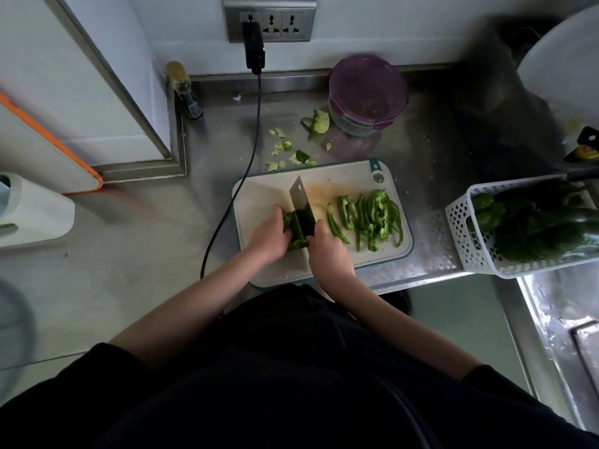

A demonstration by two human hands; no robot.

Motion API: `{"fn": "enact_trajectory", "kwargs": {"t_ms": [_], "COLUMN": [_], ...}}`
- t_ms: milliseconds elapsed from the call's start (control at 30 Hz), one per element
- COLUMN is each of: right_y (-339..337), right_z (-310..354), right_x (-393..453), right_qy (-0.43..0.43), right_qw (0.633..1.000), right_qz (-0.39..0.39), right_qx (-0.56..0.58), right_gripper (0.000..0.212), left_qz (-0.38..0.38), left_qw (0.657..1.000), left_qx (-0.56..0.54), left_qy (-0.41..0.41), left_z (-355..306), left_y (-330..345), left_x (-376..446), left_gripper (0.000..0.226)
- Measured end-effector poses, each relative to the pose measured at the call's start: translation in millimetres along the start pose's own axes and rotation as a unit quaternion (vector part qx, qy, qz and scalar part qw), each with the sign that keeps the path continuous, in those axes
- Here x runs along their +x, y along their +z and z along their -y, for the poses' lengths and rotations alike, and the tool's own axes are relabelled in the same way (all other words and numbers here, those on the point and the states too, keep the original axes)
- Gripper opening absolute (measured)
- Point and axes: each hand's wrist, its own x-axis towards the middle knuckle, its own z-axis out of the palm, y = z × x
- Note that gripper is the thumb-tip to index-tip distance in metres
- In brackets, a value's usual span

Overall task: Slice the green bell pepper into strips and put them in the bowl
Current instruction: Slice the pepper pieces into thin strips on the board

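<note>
L hand (268, 236) curls over the uncut piece of green bell pepper (293, 229) on the white plastic cutting board w/ teal rim (366, 257), pinning it; fingertips hidden behind the pepper. R hand (328, 251) grips the steel cleaver (301, 207); handle fully hidden in the fist, blade standing in the pepper. Cut green pepper strips (369, 218) lie right of the blade. Purple-lidded round plastic container (368, 94) sits beyond the board, contents blurred. White perforated plastic basket (476, 241), cut off at frame edge, holds dark greens.
</note>
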Motion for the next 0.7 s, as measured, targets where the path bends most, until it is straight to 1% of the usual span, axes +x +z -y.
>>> {"fn": "enact_trajectory", "kwargs": {"t_ms": [133, 233, 300, 433, 567, 633, 700], "right_y": [3.4, 8.7, 9.4, 7.1, 4.7, 0.1, -8.5], "right_z": [2.0, 7.0, 8.6, 7.0, 7.4, 8.8, 7.9], "right_x": [3.0, 2.2, 3.3, 5.7, 7.4, 8.6, 7.2], "right_qy": [-0.003, -0.013, -0.014, -0.012, 0.000, -0.007, -0.028], "right_qw": [1.000, 0.998, 0.997, 0.997, 0.998, 0.998, 0.993], "right_qz": [-0.003, -0.008, -0.019, -0.031, -0.024, -0.019, -0.018], "right_qx": [-0.017, -0.058, -0.070, -0.065, -0.056, -0.056, -0.111], "right_gripper": [0.015, 0.025, 0.027, 0.021, 0.017, 0.014, 0.020], "left_qz": [-0.001, -0.007, -0.004, -0.001, -0.034, -0.032, -0.016], "left_qw": [1.000, 1.000, 1.000, 0.998, 0.992, 0.994, 0.998], "left_qx": [0.000, -0.004, -0.016, -0.054, -0.121, -0.096, -0.055], "left_qy": [0.003, 0.001, -0.006, -0.017, -0.031, -0.031, -0.028], "left_z": [0.7, 1.9, 1.4, 0.9, 7.8, 9.0, 8.2], "left_y": [0.3, 0.2, -0.6, -6.0, -21.3, -24.9, -21.6], "left_x": [0.4, -0.4, -1.3, -1.5, -2.0, -3.8, -6.3], "left_gripper": [0.031, 0.033, 0.033, 0.030, 0.030, 0.031, 0.031]}}
